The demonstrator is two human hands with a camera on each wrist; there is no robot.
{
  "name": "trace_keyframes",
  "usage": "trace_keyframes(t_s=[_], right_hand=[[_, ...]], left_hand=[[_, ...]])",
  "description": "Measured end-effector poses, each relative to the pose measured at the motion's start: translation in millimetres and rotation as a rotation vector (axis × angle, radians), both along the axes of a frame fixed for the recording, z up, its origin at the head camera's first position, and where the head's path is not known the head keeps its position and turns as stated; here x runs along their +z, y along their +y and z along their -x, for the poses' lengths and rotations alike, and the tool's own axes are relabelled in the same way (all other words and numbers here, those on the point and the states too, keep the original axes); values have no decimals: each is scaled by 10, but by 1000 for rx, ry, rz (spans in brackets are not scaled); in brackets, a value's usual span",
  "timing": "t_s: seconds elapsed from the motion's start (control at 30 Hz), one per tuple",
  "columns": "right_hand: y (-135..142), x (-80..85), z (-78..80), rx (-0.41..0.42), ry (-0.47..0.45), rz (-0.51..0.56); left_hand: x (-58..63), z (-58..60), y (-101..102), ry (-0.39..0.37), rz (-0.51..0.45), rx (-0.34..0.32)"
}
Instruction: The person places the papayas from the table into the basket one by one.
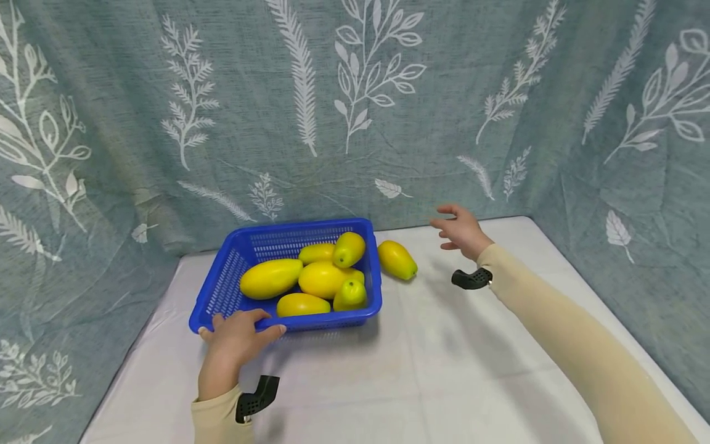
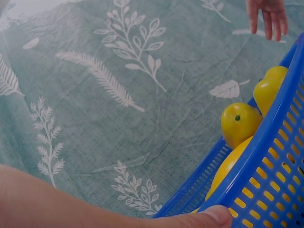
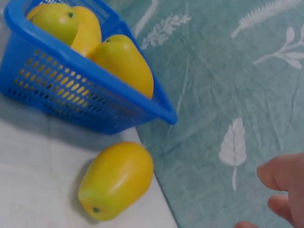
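Observation:
A blue plastic basket (image 1: 288, 229) with slotted walls holds several yellow papayas (image 1: 272, 279), some green at the stem end. My left hand (image 1: 235, 339) grips its near rim toward the left corner, and the thumb (image 2: 216, 214) lies along the rim in the left wrist view. One loose papaya (image 1: 397, 259) lies on the table just right of the basket, its greenish tip toward me. Over the table to the right of that fruit hovers my right hand (image 1: 461, 233), fingers spread and bent a little, holding nothing. Only some of its fingers (image 3: 280, 173) show in the right wrist view.
White cloth covers the table (image 1: 444, 370). Green fabric (image 1: 388, 166) printed with white leaves hangs behind and along both sides, close to the table's edges. Each wrist carries a black mount (image 1: 471, 279).

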State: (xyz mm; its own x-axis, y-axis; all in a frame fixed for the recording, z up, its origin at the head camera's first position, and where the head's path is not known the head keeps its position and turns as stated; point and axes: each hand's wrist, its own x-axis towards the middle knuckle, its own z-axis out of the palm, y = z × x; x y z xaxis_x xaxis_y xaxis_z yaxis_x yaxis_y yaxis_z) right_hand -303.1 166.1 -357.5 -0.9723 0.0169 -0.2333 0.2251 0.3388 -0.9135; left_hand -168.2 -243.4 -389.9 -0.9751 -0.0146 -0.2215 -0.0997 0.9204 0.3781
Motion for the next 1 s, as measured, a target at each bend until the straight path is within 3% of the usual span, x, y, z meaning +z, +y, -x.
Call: trace_keyframes(t_s=[0.57, 1.0], right_hand=[[-241, -429, 208, 22, -31, 48], [-629, -748, 304, 82, -20, -187]], left_hand=[[-3, -25, -5, 15, 17, 8], [1, -59, -7, 42, 34, 18]])
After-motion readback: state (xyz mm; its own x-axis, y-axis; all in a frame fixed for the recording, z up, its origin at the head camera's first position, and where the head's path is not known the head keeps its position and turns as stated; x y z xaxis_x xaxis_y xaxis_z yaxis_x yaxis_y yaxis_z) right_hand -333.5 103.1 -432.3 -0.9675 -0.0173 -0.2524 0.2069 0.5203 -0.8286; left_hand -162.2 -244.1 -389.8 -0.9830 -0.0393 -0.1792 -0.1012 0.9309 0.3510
